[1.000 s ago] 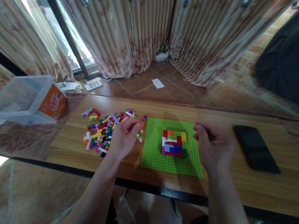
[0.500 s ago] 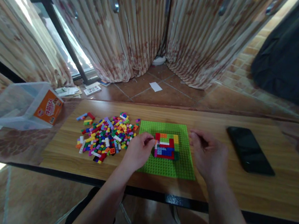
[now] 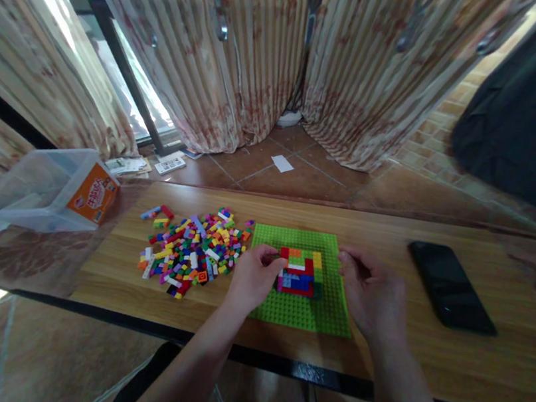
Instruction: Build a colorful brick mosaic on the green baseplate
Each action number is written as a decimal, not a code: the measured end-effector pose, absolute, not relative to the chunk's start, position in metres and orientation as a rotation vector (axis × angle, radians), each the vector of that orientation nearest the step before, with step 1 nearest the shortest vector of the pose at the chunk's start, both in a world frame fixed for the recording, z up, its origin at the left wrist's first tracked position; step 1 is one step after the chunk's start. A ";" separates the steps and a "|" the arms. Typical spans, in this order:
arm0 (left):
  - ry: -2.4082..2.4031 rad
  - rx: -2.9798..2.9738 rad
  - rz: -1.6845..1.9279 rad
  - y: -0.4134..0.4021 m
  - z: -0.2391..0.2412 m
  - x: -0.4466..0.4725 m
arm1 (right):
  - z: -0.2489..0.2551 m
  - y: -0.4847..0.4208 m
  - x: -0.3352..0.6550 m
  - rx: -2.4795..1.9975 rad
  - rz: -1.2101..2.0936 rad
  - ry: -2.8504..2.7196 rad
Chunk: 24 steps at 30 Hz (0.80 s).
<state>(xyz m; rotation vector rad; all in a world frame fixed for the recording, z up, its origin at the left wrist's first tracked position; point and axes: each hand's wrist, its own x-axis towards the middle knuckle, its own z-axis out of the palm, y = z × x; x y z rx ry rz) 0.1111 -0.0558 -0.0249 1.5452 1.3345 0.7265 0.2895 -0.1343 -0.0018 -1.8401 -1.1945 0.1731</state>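
A green studded baseplate (image 3: 296,316) lies on the wooden table. A flat rectangular block of toy bricks (image 3: 298,273), in red, blue, yellow, orange, white and green, is built on its middle. My left hand (image 3: 252,280) is closed in a pinch at the left edge of this build, its thumb tip over the edge. Whatever lies between those fingertips is hidden. My right hand (image 3: 372,294) hovers by the baseplate's right edge, its fingers curled and thumb against the forefinger. I cannot make out anything in it.
A loose pile of colourful bricks (image 3: 195,250) spreads left of the baseplate. A black phone (image 3: 451,285) lies on the right of the table (image 3: 426,359). Beyond the left end is a clear plastic box (image 3: 39,183) with an orange label. Curtains (image 3: 252,71) hang behind.
My left thumb has moved slightly right, over the build's left edge. My right hand stays by the baseplate's right side. The whole view has shifted a little.
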 end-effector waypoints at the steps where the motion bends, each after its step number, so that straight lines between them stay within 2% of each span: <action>1: 1.348 1.545 0.725 -0.056 -0.026 0.112 | -0.004 -0.134 0.289 -1.853 0.192 -1.209; 10: 1.389 1.430 0.709 -0.050 -0.033 0.118 | -0.036 -0.126 0.286 -2.075 0.190 -1.395; 24: 1.281 1.344 0.713 -0.048 -0.031 0.118 | -0.044 -0.123 0.279 -2.061 0.173 -1.470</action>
